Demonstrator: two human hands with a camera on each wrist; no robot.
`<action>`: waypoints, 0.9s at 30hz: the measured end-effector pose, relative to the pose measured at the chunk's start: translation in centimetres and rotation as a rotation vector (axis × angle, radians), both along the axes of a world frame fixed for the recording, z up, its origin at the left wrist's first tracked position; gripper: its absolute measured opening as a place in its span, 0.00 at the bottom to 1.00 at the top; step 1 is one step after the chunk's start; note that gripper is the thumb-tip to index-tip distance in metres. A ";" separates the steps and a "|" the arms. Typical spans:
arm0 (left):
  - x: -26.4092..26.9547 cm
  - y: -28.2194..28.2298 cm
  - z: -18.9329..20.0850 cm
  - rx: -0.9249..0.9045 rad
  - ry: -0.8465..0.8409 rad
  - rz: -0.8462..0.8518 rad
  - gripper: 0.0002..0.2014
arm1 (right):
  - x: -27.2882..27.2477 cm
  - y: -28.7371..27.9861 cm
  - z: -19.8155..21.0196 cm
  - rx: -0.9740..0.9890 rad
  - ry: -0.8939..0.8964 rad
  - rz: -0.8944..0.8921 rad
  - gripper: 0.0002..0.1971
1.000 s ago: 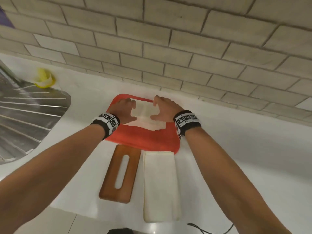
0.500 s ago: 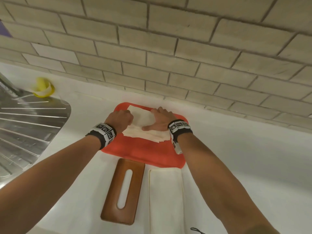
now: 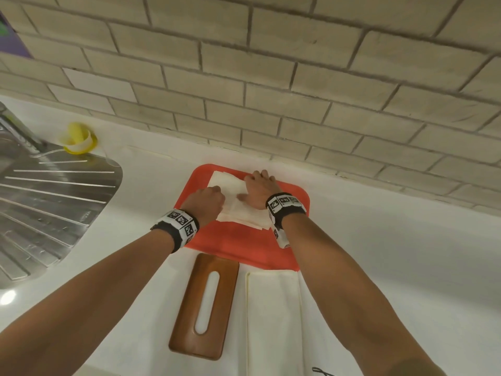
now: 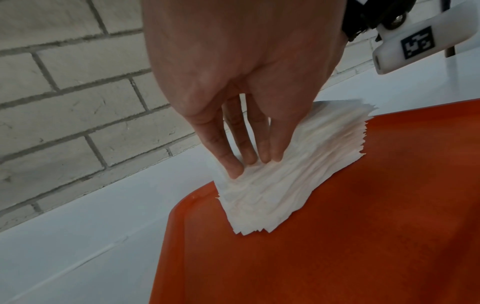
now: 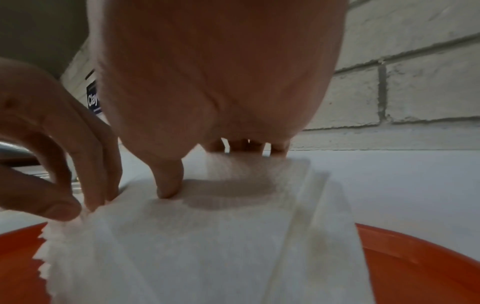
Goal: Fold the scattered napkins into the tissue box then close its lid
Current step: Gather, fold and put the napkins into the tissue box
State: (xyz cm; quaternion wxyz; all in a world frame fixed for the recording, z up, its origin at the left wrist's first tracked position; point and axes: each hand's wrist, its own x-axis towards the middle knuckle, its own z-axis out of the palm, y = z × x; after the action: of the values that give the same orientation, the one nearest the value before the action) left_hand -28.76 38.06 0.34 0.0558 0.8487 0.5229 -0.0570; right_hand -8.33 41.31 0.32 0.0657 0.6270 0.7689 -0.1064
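Note:
A stack of white napkins [image 3: 226,181] [image 4: 298,168] [image 5: 207,246] lies on the far half of a red tray [image 3: 238,248]. My left hand [image 3: 207,200] [image 4: 249,162] pinches the stack's left edge between thumb and fingers. My right hand [image 3: 259,188] [image 5: 207,168] arches over the stack. Its thumb presses on the top sheet and its fingertips reach down past the far edge. Nearer me, the brown wooden lid [image 3: 226,294] with its long slot lies flat on the counter. The open cream tissue box [image 3: 273,321] stands to the right of the lid.
A brick wall [image 3: 271,90] rises just behind the tray. A steel sink drainer [image 3: 40,199] fills the left, with a yellow object [image 3: 78,139] at its back corner. White counter stretches to the right. A black cable [image 3: 322,371] shows at the bottom edge.
My right hand has moved from the stack's right side onto its top. My left hand has stayed at the left edge. The stack now lies more askew on the tray.

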 end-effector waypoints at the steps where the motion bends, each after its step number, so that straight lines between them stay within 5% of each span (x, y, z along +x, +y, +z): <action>1: 0.1 -0.1 -0.2 -0.003 -0.007 -0.005 0.10 | -0.1 0.0 0.1 0.004 0.005 0.012 0.33; 7: 0.1 -1.1 -0.4 -0.011 -0.059 0.024 0.11 | -1.2 -0.5 0.9 0.040 0.049 0.032 0.27; 10: -0.6 -2.7 0.3 0.044 -0.219 0.125 0.14 | -1.2 -1.9 3.7 -0.020 0.155 -0.011 0.27; 13: -1.0 -5.2 1.8 0.039 -0.589 0.374 0.22 | -0.2 -4.8 7.9 0.043 0.328 -0.049 0.27; 16: -0.1 -8.5 5.9 -0.200 -1.115 0.591 0.34 | 1.1 -10.4 12.3 0.165 0.751 -0.071 0.21; 19: 2.3 -14.0 10.9 -0.531 -1.605 0.458 0.33 | 1.5 -18.3 15.1 0.154 1.124 -0.182 0.18; 23: 5.2 -22.3 13.1 -0.324 -1.566 0.216 0.24 | 1.2 -27.9 13.4 0.222 1.213 -0.258 0.23; 27: 7.1 -28.7 12.2 -0.231 -1.587 0.226 0.25 | 1.1 -35.0 11.0 0.273 1.303 -0.326 0.29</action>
State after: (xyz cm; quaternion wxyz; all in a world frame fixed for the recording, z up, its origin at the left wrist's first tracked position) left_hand -21.67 9.39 12.51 0.5030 0.5669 0.4010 0.5146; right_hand -7.23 6.35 11.37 -0.5069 0.5453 0.5538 -0.3728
